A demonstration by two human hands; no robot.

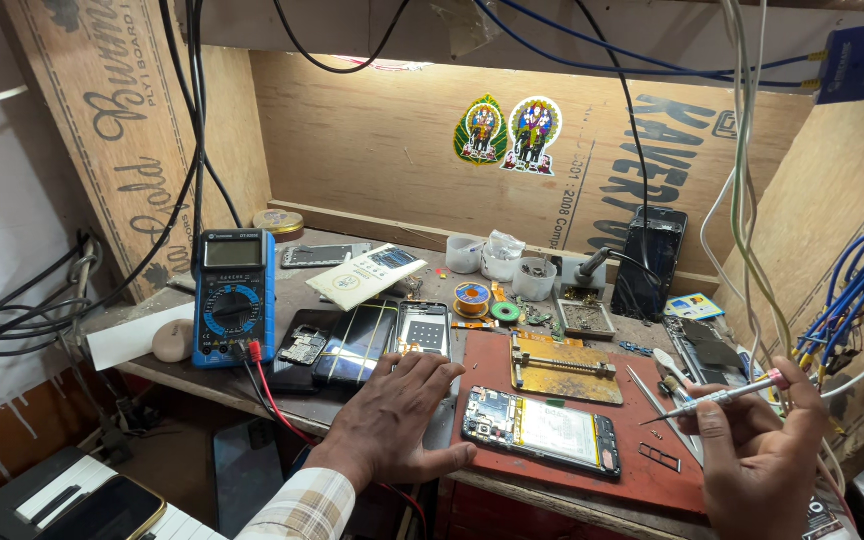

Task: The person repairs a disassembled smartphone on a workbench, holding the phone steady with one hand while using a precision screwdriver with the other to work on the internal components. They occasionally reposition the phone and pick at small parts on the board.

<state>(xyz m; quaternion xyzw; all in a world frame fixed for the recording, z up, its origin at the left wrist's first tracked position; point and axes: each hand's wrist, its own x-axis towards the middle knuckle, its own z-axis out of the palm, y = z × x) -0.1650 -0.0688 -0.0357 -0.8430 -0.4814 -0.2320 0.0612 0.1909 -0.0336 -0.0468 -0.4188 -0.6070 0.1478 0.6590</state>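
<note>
Opened phone (542,431): lies flat on the red mat, back cover off, board and battery showing, between the two hands and just beside the left thumb.
Desk (167,375): a wooden bench boxed in by plywood walls, crowded with parts.
Red mat (652,480): covers the desk's right front part; a brass-coloured board holder (564,368) rests on its far side.
Multimeter (233,297): blue-cased, propped upright at the left, red and black leads trailing off the front edge.
Left hand (397,415): palm down, fingers spread flat on the desk (gripping nothing), fingertips by a row of dark phones (357,345).
Right hand (757,455): raised over the mat's right edge, fingers closed around a thin screwdriver.
Screwdriver (717,397): metal shaft, pinkish cap, tip pointing left and slightly down, clear of the opened phone.
Small cups (500,262): three white ones near the back wall.
Solder wick spool (471,295): round, just behind the mat.
</note>
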